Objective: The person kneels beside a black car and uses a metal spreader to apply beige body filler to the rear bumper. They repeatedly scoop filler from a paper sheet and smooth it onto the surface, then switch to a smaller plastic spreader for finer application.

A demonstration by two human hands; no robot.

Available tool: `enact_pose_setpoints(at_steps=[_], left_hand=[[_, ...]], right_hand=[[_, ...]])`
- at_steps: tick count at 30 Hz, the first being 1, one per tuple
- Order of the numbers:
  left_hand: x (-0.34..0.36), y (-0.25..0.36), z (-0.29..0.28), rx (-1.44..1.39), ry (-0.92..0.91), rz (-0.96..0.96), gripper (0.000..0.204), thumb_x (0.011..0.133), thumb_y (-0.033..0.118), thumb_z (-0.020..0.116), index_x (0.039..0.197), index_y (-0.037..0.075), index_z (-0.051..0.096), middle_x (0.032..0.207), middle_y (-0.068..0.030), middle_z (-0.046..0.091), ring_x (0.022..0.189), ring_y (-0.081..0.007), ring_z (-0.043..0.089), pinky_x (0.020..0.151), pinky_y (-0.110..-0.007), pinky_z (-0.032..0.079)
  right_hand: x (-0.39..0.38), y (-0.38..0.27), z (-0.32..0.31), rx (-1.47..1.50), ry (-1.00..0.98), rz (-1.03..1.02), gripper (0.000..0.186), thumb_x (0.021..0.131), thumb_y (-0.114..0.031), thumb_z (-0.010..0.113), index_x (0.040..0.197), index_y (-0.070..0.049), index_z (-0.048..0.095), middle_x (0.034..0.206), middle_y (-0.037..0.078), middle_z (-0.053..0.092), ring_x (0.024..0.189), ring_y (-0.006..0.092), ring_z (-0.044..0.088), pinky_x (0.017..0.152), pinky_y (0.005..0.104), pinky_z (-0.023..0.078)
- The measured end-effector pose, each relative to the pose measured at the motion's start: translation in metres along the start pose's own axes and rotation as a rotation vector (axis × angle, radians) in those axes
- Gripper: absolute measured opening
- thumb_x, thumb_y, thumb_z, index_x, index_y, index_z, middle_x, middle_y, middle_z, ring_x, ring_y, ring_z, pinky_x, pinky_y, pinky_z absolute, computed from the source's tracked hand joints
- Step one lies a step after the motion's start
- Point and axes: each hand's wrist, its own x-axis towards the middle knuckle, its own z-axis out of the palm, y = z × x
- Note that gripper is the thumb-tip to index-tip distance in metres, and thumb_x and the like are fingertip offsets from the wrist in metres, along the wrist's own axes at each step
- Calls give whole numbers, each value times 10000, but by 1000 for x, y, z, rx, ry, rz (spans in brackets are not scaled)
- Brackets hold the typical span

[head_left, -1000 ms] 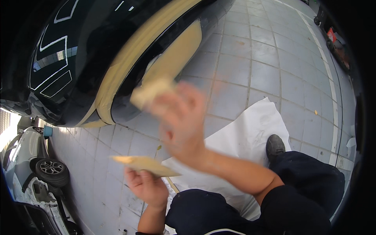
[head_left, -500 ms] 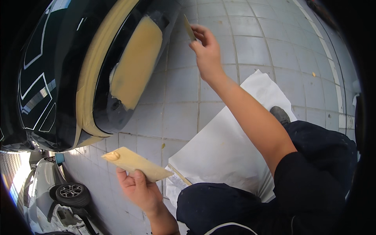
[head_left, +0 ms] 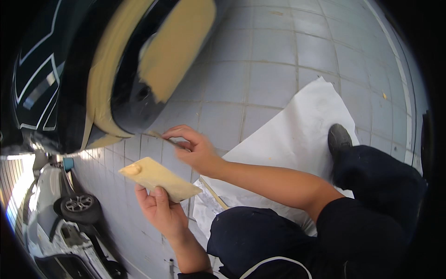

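My left hand (head_left: 162,211) grips the lower edge of a flat yellowish putty board (head_left: 169,182), thumb on top. A dollop of tan body filler (head_left: 134,169) sits at the board's far left corner. Just above and to the right of the board, my right hand (head_left: 199,151) pinches a thin, flat filler spreader (head_left: 162,138), seen nearly edge-on and apart from the board. A broad patch of smooth tan filler (head_left: 179,46) covers part of a dark car panel (head_left: 134,107) at the upper left. Wide yellow masking tape (head_left: 103,79) runs along that panel.
White sheeting (head_left: 278,139) lies on the grey tiled floor (head_left: 269,69), under my dark-trousered legs and beside my shoe (head_left: 339,137). A wooden stick (head_left: 214,193) rests on the sheeting. At the lower left stands a partly stripped grey car (head_left: 51,204) with its wheel (head_left: 79,207) showing.
My right hand has come down and left with the spreader, from beside the filler patch to close above the board. The view has shifted slightly; my left hand still holds the board.
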Motion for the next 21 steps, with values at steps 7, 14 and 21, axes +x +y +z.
enact_pose_setpoints(at_steps=[7,14,21], left_hand=[[-21,6,-39,212,94,-203,401,1045,-4,581,1424,-25,454,1130,-144,754,1033,-157,717,926,-308,553],[-34,-14,-45,39,420,61,359,1055,16,584,1403,-46,517,1142,-160,756,998,-140,710,870,-275,539],[-54,-23,-61,808,-96,-429,455,1050,13,574,1501,20,514,981,-123,774,912,-113,714,773,-284,545]], right_hand=[[-37,-49,-35,-533,-631,448,415,990,-43,578,1403,3,583,1351,108,626,1233,205,633,984,374,567],[-46,-59,-2,-641,-328,760,226,1019,-86,674,1215,24,689,1048,34,737,871,76,668,775,261,540],[-33,-56,15,-861,-318,539,215,930,-40,725,1143,-16,733,957,12,749,829,87,663,707,268,505]])
